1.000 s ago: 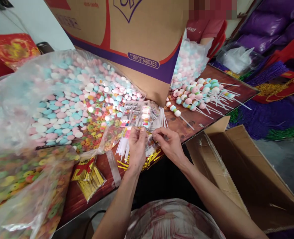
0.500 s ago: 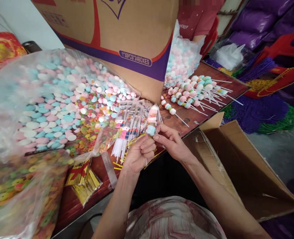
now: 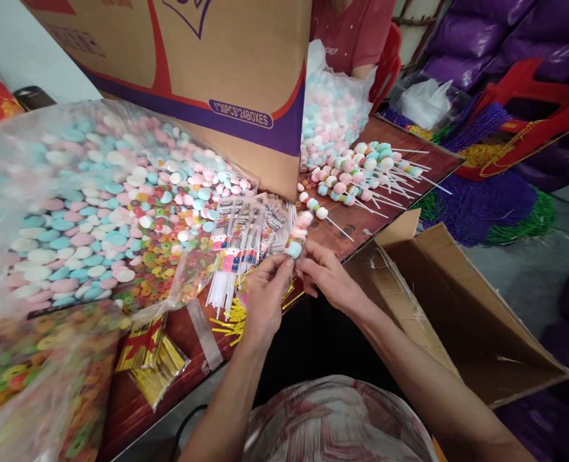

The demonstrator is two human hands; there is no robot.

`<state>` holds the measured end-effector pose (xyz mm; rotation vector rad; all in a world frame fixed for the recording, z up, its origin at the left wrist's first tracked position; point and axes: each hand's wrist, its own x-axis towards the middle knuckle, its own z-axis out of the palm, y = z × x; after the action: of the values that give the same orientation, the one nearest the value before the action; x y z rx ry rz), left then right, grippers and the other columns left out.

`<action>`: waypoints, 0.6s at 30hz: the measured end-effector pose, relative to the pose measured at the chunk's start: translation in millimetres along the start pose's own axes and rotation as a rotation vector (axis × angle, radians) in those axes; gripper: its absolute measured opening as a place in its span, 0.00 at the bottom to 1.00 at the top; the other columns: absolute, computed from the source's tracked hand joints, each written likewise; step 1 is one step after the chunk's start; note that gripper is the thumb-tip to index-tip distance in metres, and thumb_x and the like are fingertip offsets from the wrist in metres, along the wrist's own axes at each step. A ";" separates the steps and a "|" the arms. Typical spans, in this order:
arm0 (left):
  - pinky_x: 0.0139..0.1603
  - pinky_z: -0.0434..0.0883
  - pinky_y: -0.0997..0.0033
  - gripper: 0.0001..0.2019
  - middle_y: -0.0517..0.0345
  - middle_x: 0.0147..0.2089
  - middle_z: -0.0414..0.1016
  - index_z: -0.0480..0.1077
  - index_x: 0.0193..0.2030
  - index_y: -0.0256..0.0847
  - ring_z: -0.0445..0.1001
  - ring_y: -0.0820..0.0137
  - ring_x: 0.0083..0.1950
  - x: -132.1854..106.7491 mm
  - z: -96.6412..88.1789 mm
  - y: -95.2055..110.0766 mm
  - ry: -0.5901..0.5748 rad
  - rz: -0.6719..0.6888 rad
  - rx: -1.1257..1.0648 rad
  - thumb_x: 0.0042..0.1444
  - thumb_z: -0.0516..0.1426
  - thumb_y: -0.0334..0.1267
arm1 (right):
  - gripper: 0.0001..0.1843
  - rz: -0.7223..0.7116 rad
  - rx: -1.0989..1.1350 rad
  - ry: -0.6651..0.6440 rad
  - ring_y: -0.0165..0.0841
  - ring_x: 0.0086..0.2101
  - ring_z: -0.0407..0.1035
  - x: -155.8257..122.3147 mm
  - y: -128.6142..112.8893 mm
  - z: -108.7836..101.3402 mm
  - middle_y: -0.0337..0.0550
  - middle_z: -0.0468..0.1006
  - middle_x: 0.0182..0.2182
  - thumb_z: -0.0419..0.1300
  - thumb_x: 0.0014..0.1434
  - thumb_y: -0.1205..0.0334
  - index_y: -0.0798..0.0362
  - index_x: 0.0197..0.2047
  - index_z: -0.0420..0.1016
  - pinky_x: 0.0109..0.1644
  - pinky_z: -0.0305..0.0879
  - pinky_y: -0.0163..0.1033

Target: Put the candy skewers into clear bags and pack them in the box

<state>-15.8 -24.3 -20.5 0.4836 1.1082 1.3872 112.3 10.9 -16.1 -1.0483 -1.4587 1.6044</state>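
Currently: one pastel pink-and-blue candy skewer [image 3: 297,236], raised over the dark red tabletop [image 3: 130,398], its base pinched between thumb and fingertips of my left grip [image 3: 267,295], half a second ago curled fist-like, so its upper length shows clear; my right grip [image 3: 330,276], fingers bent close beside that base, hold unclear. Surroundings: printed clear-plastic sleeves [image 3: 238,221] and gold metallic strips [image 3: 231,324] crowding nearby; tall brown cardboard carton [image 3: 236,70], blocking the far view; heaped white-stemmed candy sticks [image 3: 361,173], right.

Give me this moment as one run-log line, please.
left hand: pinching candy skewer at its lower end | right hand: curled close beside it | near: wrappers, gold ties | beyond, rightward: skewer pile
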 end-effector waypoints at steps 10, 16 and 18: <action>0.16 0.50 0.88 0.14 0.67 0.24 0.64 0.70 0.32 0.33 0.53 0.88 0.18 3.7 5.8 11.7 -0.036 -0.390 -0.373 0.41 0.70 0.29 | 0.13 -0.730 -0.922 0.269 0.36 0.38 0.71 -8.1 5.8 -13.6 0.46 0.80 0.39 0.52 0.67 0.67 0.49 0.42 0.79 0.42 0.65 0.41; 0.21 0.61 0.84 0.12 0.67 0.24 0.67 0.72 0.34 0.37 0.63 0.83 0.21 -3.0 18.0 8.5 -0.050 -0.252 -0.314 0.45 0.70 0.33 | 0.11 -0.767 -0.974 0.367 0.36 0.32 0.65 0.0 5.4 0.9 0.48 0.75 0.32 0.50 0.66 0.66 0.53 0.35 0.72 0.39 0.60 0.42; 0.30 0.69 0.79 0.10 0.63 0.29 0.73 0.73 0.34 0.38 0.71 0.78 0.28 -1.1 21.0 10.3 -0.081 -0.243 -0.295 0.49 0.68 0.36 | 0.11 -0.692 -0.831 0.405 0.35 0.32 0.64 -2.1 7.3 7.9 0.46 0.72 0.29 0.50 0.66 0.66 0.53 0.33 0.68 0.38 0.60 0.41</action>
<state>-3.5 -16.7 -2.1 0.1826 0.8473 1.2770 106.1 5.0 -22.9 -1.0267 -1.9321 0.2566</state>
